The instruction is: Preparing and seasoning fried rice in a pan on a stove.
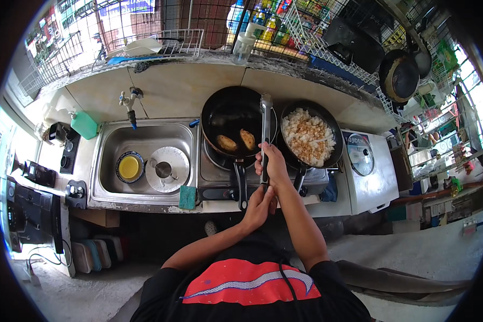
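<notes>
Both my hands are closed round a pair of metal tongs [266,126], held upright between two frying pans. My right hand [273,163] grips the tongs about midway, and my left hand [258,209] is wrapped round their lower end. The tips of the tongs point away from me, near the rim of the left frying pan [220,107]. In that black pan lie two browned pieces of food [247,139] in dark oil. The right frying pan [335,129] is full of rice [308,137] with brown bits mixed through. Both pans' handles point towards me.
A gas stove [214,180] carries the pans. To its left is a steel sink [104,155] holding a yellow bowl [128,167] and a round metal plate [182,161]. A green sponge [187,197] sits on the front edge. A glass lid [360,154] lies on a white surface at right.
</notes>
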Available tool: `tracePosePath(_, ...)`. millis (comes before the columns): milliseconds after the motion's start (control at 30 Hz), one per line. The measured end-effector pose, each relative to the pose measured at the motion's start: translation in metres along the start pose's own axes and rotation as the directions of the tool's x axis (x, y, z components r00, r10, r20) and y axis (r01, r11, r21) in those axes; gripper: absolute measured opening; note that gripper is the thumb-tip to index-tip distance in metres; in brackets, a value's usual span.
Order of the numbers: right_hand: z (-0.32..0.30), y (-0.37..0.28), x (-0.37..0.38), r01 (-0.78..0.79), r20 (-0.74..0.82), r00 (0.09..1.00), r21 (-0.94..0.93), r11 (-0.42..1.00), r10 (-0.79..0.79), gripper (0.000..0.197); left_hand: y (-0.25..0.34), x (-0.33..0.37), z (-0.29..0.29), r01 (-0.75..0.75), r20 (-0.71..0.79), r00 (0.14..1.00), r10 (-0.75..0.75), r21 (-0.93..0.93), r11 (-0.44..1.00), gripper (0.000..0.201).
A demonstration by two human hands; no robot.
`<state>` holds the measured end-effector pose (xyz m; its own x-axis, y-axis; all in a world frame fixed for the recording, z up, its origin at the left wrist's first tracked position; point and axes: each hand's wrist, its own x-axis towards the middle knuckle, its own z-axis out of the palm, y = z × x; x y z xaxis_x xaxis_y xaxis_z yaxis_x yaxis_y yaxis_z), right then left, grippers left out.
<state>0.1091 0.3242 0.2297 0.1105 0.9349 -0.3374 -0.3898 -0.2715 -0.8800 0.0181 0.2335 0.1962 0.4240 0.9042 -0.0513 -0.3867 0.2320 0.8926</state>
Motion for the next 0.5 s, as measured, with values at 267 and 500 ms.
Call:
tracePosePath(267,0.003,-0.011,0.0,0.019,0.0,1.0,0.088,0.996,-0.019,0.03,-0.001,0.001,0.002,0.11,-0.001,0.994,-0.111,-0.077,0.991,0.031)
tracePosePath(500,-0.021,-0.053,-0.021,0.013,0.184,0.983,-0.08,0.997,0.002,0.03,0.006,-0.008,0.005,0.236,0.303,0.935,-0.181,-0.154,0.959,0.03)
